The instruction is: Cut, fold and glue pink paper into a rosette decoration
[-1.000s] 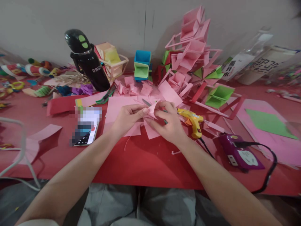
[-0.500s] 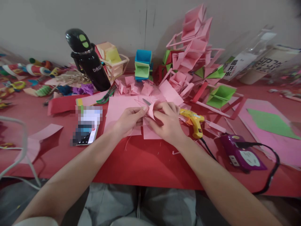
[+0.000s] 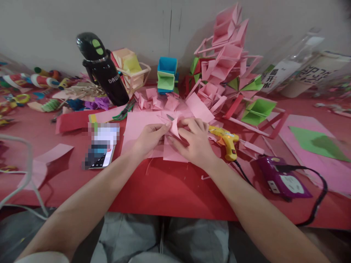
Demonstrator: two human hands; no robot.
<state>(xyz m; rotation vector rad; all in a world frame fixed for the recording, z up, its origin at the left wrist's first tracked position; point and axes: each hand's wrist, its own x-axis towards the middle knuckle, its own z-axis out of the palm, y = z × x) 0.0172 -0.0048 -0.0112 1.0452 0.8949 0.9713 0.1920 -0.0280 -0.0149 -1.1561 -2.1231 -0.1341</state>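
A small piece of folded pink paper (image 3: 174, 127) is held up between both hands over the middle of the table. My left hand (image 3: 151, 138) pinches its left edge between thumb and fingers. From the other side, my right hand (image 3: 194, 140) grips it with bent fingers. Beneath them lie flat pink sheets (image 3: 137, 122), partly covered by the hands. A dark pointed blade tip (image 3: 170, 117) shows just behind the folded paper; the rest of that tool is hidden. Folded pink paper pieces (image 3: 156, 100) are heaped just beyond.
Right of my hands lies a yellow glue gun (image 3: 228, 142), its cord running near a purple power block (image 3: 282, 179). A phone (image 3: 102, 148) is at the left, a black bottle (image 3: 105, 73) behind it. Pink paper structures (image 3: 226, 54) rise at the back.
The folded paper and my left fingers have shifted very slightly to the left. Both hands keep their grip on it, and a pink sheet beneath has slid slightly left.
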